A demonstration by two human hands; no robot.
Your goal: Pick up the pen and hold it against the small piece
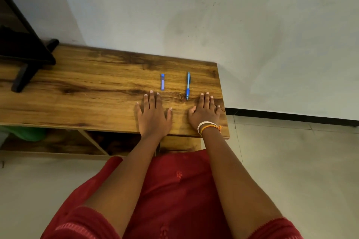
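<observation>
Wood-grain bench (pixel 87 87) against a pale wall: I see my left hand (pixel 153 114) and right hand (pixel 205 112) lying flat, fingers straight. A blue click pen (pixel 188 85) lies between them just beyond the fingertips, a small blue lead case (pixel 162 82) beside it.

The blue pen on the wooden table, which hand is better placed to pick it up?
Probably the right hand: the blue click pen lies just off its inner fingers, while the left hand rests flat nearer the small blue cap-like piece.
</observation>
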